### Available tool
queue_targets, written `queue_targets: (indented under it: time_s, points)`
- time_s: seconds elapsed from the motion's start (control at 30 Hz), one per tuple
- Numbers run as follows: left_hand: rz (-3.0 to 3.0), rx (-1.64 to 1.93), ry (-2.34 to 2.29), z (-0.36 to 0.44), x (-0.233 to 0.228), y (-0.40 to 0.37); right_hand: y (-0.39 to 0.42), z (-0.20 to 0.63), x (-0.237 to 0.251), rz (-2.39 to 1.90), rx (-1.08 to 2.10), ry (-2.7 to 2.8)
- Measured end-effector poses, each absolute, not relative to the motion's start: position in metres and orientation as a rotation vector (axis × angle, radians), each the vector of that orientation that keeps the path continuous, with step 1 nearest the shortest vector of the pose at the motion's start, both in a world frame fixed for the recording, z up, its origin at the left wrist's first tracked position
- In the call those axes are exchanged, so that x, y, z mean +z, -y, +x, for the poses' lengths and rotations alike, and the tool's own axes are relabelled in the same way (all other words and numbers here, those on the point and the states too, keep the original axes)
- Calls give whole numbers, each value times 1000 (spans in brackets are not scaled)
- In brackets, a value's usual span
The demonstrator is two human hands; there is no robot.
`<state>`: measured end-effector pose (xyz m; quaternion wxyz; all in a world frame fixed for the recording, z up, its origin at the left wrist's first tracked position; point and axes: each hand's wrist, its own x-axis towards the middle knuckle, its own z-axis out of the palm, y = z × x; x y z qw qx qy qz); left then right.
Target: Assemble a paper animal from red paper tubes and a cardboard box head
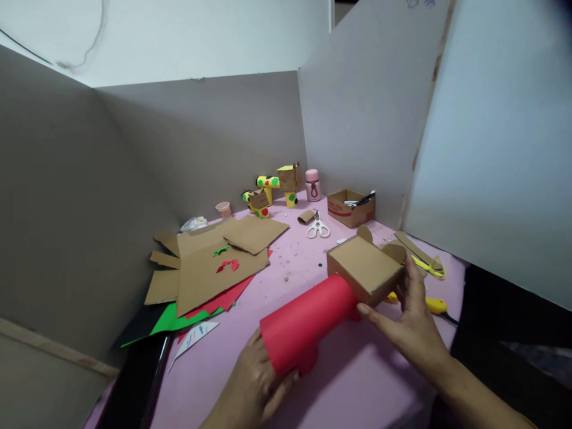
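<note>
1 x red paper tube (308,322), centre-front, above pink tabletop (295,253); far end meets cardbd. box (366,265) w/ 2 rounded tabs.
L. hand (257,378): grasping tube's near end, fingers partly hidden from where I stand.
R. hand (409,322): thumb + fingers gripping box at its R. side.
Beside R. hand: 1 yellow tool (437,305) w/ dark cord, partly hidden.
Beyond: white-handled scissors (317,229); small carton (351,210), pens etc. inside; pink flask (313,186); 2 spotted yellow figs. (268,182).
To L.: cardbd. sheets (201,280), atop red & green paper.
</note>
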<state>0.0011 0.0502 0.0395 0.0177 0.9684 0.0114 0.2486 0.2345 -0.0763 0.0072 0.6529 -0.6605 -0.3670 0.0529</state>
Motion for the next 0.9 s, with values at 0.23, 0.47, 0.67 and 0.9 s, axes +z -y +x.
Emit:
queue_targets:
  time_s: [0.23,0.47,0.67,0.9]
  points:
    - [2962,693,-140,0,40,-47,80,237,11,-1585,157,867]
    - [2775,586,-358,-4,42,-38,83,238,18,-1617,18,957]
    - [2681,723,-540,3,30,-30,84,237,26,-1577,58,980]
    - [2628,857,-577,6,20,-30,82,240,17,-1551,41,996]
